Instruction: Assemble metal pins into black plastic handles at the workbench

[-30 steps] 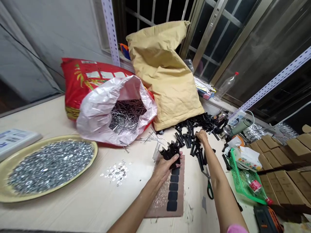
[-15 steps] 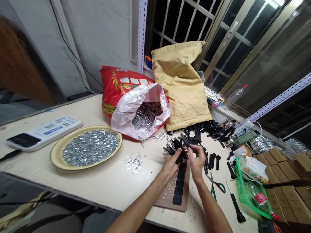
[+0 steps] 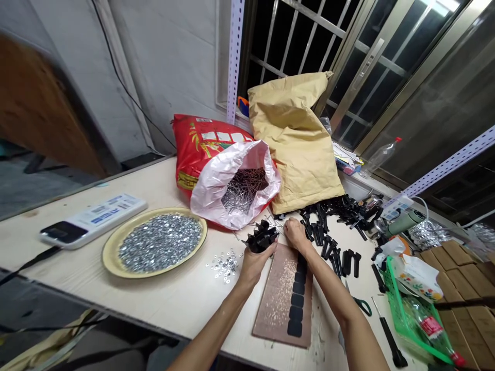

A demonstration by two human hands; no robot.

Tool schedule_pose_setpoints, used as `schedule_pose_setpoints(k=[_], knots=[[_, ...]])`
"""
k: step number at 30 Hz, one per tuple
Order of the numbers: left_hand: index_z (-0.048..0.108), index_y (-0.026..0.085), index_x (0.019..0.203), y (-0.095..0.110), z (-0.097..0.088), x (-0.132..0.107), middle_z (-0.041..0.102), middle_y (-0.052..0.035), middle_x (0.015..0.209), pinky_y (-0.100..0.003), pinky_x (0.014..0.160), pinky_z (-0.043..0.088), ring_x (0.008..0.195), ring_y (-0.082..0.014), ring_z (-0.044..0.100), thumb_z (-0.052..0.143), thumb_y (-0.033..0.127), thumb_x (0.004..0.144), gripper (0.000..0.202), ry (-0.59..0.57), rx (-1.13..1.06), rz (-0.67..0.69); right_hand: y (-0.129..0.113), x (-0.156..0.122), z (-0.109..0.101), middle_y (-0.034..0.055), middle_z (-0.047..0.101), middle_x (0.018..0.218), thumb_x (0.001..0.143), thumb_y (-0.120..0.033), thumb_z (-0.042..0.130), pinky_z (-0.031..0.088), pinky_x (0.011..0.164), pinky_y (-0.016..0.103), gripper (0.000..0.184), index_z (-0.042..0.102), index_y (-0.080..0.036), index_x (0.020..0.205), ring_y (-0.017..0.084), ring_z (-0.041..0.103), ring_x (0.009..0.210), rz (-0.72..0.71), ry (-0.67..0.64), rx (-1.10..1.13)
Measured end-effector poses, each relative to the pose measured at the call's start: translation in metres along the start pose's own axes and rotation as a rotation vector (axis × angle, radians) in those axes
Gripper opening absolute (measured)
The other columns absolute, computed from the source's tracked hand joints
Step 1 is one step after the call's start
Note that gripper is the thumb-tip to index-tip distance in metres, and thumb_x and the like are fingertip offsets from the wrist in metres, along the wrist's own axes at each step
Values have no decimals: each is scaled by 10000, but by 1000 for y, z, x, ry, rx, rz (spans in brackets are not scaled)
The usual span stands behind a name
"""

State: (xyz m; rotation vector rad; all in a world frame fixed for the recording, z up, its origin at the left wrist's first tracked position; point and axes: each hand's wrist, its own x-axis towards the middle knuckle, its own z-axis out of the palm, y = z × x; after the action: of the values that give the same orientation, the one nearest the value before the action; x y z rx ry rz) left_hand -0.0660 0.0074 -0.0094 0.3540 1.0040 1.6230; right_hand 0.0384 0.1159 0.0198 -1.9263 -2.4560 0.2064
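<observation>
Beyond the pale tabletop (image 3: pixel 174 299) a barred window (image 3: pixel 301 41) shows dark, with a red sack (image 3: pixel 211 144) and a tan paper sack (image 3: pixel 301 149) slumped against that far side. Closed round a bundle of black pieces (image 3: pixel 261 237), my left hand (image 3: pixel 252 265) grips with the thumb across the near side, so the pieces point upward out of my fist, ends bunched unevenly. To the right of that bundle, apart from it, my right hand (image 3: pixel 297 234) is low over the far end of a brown board (image 3: pixel 270 309), fingers curled; their tips are hidden, so I cannot tell whether they pinch anything. Loose metal rods (image 3: pixel 273 221) lie just to the far left of those fingers, near the sack's mouth, their long axes at mixed slants rather than one direction. Of my two hands, the right looks nearer to them. More black parts (image 3: pixel 319 232) spread to its right; small washers (image 3: pixel 224 265) lie left of my left wrist.
</observation>
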Motion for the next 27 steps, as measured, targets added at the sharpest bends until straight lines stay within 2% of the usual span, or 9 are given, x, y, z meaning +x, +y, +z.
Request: schedule_pose_setpoints(k=[3, 5, 7, 10, 12, 16, 20, 24, 27], knots=[[732, 132, 789, -2, -3, 7, 740, -78, 777, -352, 786, 512, 775, -221, 676, 834, 348, 431, 431, 27, 59, 52, 6, -1, -3, 116, 663, 864, 755, -19, 488, 449, 712, 268, 231, 637, -118, 902, 210, 638, 840, 36, 18, 32], [733, 136, 801, -2, -4, 9, 744, -82, 802, -357, 826, 500, 807, -227, 678, 822, 339, 456, 409, 39, 101, 76, 14, -7, -13, 63, 659, 821, 760, -33, 462, 463, 694, 261, 331, 581, -132, 1053, 179, 640, 778, 41, 47, 80], [733, 143, 804, -1, -4, 9, 746, -82, 826, -354, 839, 495, 828, -233, 679, 809, 325, 478, 381, 47, 155, 84, 21, -18, -26, 6, 642, 780, 787, -96, 452, 485, 662, 248, 363, 516, -159, 1138, 143, 635, 698, 24, 114, 302], [730, 149, 777, 0, -5, 7, 748, -74, 819, -340, 814, 503, 826, -238, 679, 793, 303, 493, 330, 52, 263, 88, 21, -38, -40, -11, 625, 730, 815, -290, 504, 514, 592, 250, 198, 560, -176, 966, 124, 621, 595, -64, 200, 895], [723, 146, 749, -1, -5, 6, 746, -67, 779, -332, 775, 513, 796, -240, 680, 786, 293, 492, 303, 50, 333, 90, 15, -50, -44, 5, 634, 713, 783, -400, 565, 516, 562, 251, 221, 579, -181, 796, 130, 618, 585, -144, 181, 1122], [715, 143, 723, -4, -8, 7, 736, -48, 720, -311, 722, 521, 737, -227, 674, 763, 281, 502, 265, 30, 430, 114, 2, -61, -37, 23, 666, 742, 745, -424, 621, 503, 598, 252, 249, 605, -187, 669, 141, 612, 653, -253, 175, 1114], [702, 145, 679, -5, -9, 8, 713, -29, 652, -298, 666, 520, 674, -214, 661, 743, 279, 507, 222, 2, 495, 109, 0, -58, -27, 25, 673, 753, 763, -408, 613, 469, 605, 253, 239, 628, -195, 657, 150, 595, 673, -310, 212, 998], [711, 137, 725, -5, -9, 9, 714, -35, 675, -304, 690, 516, 695, -212, 661, 738, 291, 515, 261, -25, 493, 101, 2, -56, -24, 23, 656, 757, 785, -385, 613, 446, 636, 260, 220, 645, -202, 668, 154, 582, 712, -366, 301, 884], [714, 128, 742, -5, -9, 9, 707, -27, 661, -301, 682, 514, 689, -209, 658, 747, 287, 503, 288, -35, 486, 78, 4, -56, -22, 21, 640, 735, 804, -391, 606, 446, 677, 274, 235, 664, -203, 677, 159, 575, 735, -412, 273, 846]])
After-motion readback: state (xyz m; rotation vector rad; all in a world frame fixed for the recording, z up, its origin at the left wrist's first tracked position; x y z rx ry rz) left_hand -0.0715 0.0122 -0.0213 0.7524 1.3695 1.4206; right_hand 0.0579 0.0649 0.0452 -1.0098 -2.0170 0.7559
